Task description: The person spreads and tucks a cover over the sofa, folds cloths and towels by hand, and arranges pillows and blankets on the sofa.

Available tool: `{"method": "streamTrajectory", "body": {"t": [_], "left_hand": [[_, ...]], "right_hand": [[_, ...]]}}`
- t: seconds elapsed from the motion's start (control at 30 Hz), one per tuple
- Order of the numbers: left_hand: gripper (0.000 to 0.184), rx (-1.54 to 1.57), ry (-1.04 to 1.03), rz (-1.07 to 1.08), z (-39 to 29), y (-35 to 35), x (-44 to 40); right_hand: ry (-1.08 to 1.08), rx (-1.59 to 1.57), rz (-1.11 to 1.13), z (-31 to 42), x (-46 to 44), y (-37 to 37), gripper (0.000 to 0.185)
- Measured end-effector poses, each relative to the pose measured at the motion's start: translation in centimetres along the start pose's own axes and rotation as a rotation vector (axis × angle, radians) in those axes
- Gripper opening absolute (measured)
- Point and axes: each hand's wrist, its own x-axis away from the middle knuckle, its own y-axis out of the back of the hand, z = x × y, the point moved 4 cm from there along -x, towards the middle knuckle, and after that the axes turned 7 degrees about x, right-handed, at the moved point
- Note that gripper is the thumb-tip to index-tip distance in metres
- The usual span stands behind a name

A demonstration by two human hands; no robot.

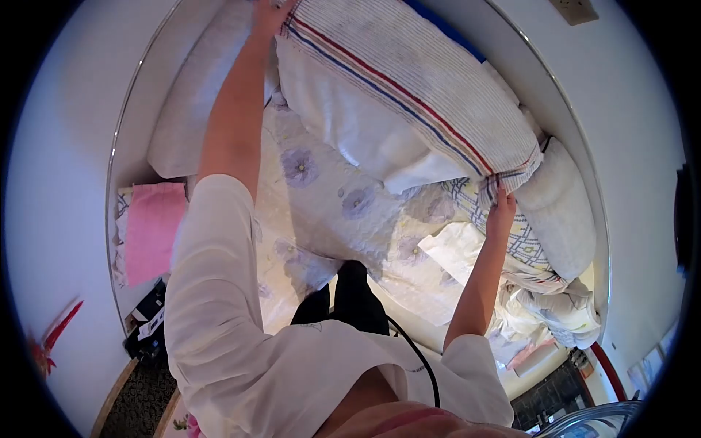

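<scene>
A white towel blanket (409,80) with thin grey ribs and red and blue stripes stretches between my two hands. At the top edge of the view, my left hand (272,16) is closed on its far left corner; part of that hand is cut off. Lower on the right, my right hand (502,206) pinches the near right corner. Below the blanket lies a pale sheet (321,212) printed with purple flowers. My knees, in dark trousers (358,299), rest on or against this sheet.
White cushions (555,204) line the curved backrest on the right, beside patterned folded cloth (526,244). A grey-white cushion (197,102) lies left. A pink cloth (153,233) hangs at the left edge, above dark items (150,321). A black cable (420,354) runs near my waist.
</scene>
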Motion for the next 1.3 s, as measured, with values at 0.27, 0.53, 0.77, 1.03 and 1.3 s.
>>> {"method": "streamTrajectory", "body": {"t": [0.27, 0.53, 0.77, 1.03, 1.3], "left_hand": [[0.040, -0.520, 0.051, 0.156, 2.1, 1.2, -3.6], [0.033, -0.669, -0.024, 0.064, 4.7, 2.1, -5.6], [0.042, -1.050, -0.119, -0.098, 6.7, 2.6, -3.5], [0.061, -0.561, 0.834, 0.682, 18.4, 11.1, 48.5], [0.045, -0.179, 1.715, 0.563, 5.7, 30.7, 84.1]], "right_hand": [[0.004, -0.331, -0.155, 1.8, 0.2, -2.5, 0.025], [0.693, 1.335, -0.176, -0.7, 0.5, -0.8, 0.020], [-0.075, -0.079, -0.052, -2.4, 0.9, -3.2, 0.025], [-0.378, 0.581, 0.788, -36.3, 18.6, 3.4, 0.021], [-0.871, 0.733, 0.847, -35.9, 37.7, 8.8, 0.023]]}}
